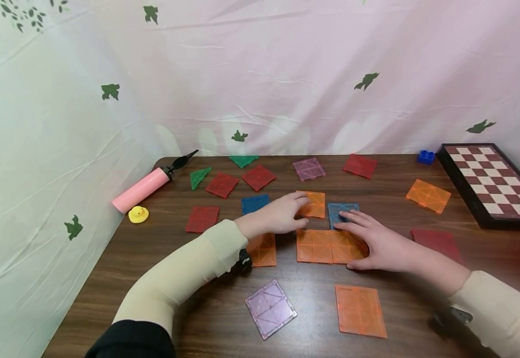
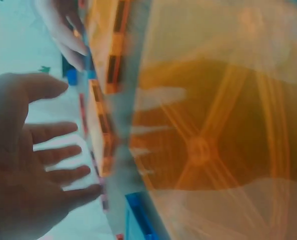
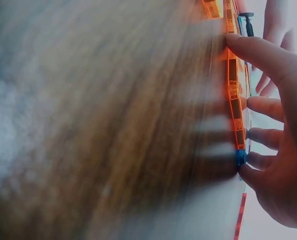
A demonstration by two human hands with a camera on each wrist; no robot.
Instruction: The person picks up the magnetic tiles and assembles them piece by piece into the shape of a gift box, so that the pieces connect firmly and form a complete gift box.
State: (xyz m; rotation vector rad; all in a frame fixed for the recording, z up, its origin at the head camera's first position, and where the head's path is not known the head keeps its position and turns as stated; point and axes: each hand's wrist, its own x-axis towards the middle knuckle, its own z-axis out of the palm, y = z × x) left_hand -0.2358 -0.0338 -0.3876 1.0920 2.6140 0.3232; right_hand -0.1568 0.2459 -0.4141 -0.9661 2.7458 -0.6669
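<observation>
While reaching across the wood-grain table (image 1: 306, 338), holds left hand (image 1: 282, 215) relaxed at the far orange square tile (image 1: 315, 205) — grips nothing there. Spreads right hand (image 1: 378, 243) loosely over two orange tiles (image 1: 314, 247) lying edge to edge — touches the near edge with an extended thumb, with fingertips over the blue square tile (image 1: 338, 208) just behind.

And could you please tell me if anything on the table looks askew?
The light purple tile near the front, for one: it lies turned cornerwise, while the two side-by-side orange tiles farther back sit square.
</observation>
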